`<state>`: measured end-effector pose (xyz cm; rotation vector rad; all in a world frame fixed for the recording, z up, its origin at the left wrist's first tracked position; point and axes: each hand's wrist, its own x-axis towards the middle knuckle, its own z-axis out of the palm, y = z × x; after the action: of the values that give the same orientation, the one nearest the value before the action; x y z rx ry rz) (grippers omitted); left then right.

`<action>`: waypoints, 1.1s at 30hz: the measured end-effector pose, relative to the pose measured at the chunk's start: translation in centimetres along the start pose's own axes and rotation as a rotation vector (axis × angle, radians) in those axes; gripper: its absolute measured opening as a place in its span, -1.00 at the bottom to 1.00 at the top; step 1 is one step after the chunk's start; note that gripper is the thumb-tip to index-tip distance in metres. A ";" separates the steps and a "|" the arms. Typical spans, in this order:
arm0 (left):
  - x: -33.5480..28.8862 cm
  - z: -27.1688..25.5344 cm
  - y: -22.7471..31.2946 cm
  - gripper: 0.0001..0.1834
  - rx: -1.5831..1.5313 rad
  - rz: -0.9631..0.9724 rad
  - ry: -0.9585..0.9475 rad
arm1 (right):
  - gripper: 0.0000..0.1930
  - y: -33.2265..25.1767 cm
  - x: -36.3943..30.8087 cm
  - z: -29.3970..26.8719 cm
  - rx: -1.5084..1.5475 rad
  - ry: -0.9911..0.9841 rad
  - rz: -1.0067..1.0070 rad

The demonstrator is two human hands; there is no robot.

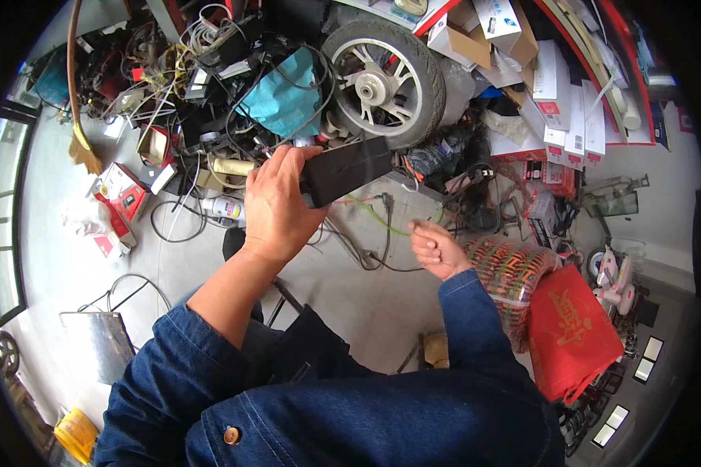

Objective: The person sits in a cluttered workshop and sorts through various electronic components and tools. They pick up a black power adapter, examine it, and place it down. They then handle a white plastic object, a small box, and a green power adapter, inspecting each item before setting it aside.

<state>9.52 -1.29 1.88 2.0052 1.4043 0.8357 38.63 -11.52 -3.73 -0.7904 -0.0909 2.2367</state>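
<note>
My left hand (276, 198) grips a black rectangular box (352, 170) by its left end, holding it tilted above the floor. Part of the box's near end is covered by my fingers. To the right, my right hand (438, 249) is closed, thumb and forefinger pinched together. A thin green wire (387, 226) curves close to those fingertips; whether they hold it I cannot tell. Below the box, a black plug (387, 201) with a dark cable lies on the floor.
A motorcycle wheel (374, 86) leans behind the box, beside a heap of cables and a teal bag (284, 93). White cartons (551, 86) are piled at the far right. A red bag (572, 331) stands right of my right forearm. A white bottle (224, 208) lies at left.
</note>
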 end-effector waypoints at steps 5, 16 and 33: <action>-0.6 0.1 0.8 -0.52 0.176 0.153 0.008 | -0.55 3.2 2.0 1.8 -0.743 0.376 -0.338; -1.0 0.4 1.3 -0.48 0.044 0.124 -0.057 | -0.79 5.5 4.1 7.6 -0.725 0.221 -0.430; -0.6 -0.2 2.1 -0.34 -0.817 -0.530 -0.231 | -0.88 9.7 0.3 -22.6 -0.806 1.123 -0.188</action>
<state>10.43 -2.45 3.45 1.0120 1.1173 0.7331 45.14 -22.06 -24.98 -2.2252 -0.4981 1.2544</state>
